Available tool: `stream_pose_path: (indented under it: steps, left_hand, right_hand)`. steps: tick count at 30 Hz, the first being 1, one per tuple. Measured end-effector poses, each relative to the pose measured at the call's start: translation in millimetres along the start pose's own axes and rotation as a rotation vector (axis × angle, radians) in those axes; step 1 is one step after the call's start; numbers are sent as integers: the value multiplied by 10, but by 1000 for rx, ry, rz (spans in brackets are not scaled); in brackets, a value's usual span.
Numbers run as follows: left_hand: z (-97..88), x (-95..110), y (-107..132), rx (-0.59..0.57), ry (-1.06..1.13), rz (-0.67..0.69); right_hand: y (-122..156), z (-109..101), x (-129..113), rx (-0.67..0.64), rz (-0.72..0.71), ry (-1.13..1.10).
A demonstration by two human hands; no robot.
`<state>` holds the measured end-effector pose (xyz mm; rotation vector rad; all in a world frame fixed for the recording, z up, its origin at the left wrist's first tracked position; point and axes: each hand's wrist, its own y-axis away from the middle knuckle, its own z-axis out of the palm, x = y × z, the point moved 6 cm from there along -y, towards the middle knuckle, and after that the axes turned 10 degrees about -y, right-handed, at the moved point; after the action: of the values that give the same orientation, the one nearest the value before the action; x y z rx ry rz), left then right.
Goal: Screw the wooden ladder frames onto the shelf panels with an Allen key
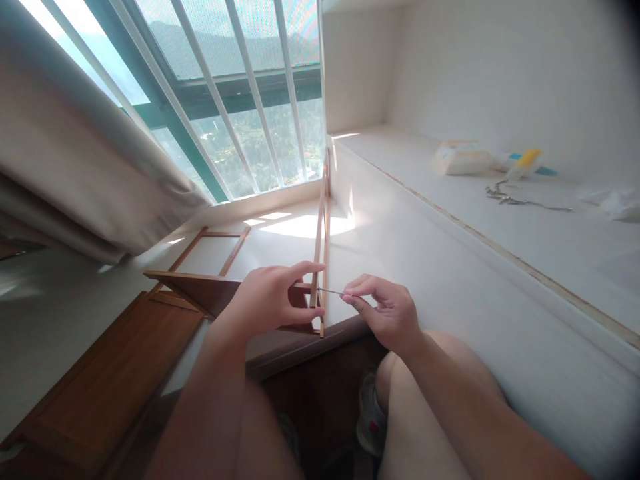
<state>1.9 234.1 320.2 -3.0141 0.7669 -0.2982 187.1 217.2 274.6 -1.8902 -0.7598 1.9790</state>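
My left hand (270,300) grips a brown wooden frame (317,267), thumb and index finger set apart on its upright strip, the palm over a wooden board (200,288). My right hand (385,308) pinches a thin metal rod, apparently a hex key (331,291), between thumb and fingers. The rod's far tip meets the upright strip, between my left thumb and index finger. Behind the fingers, the joint of strip and board is partly hidden. The frame stands on a white ledge, its long strips reaching back towards the window.
A barred window (240,100) is ahead, with a curtain (85,153) at left. A wooden panel (115,373) lies low at left. On the white shelf (410,160) at right are a pale packet (464,159), a yellow-tipped item (529,159), metal pieces (503,195) and crumpled plastic (623,202).
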Motion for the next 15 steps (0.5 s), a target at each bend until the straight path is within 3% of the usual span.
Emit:
stream_pose_path:
  steps: [9, 15]
  left_hand:
    - [-2, 7, -3, -7, -16, 1]
    - [-8, 9, 6, 2, -28, 6]
  right_hand:
    - [20, 16, 23, -5, -25, -36]
    - [-10, -25, 116, 30, 80, -87]
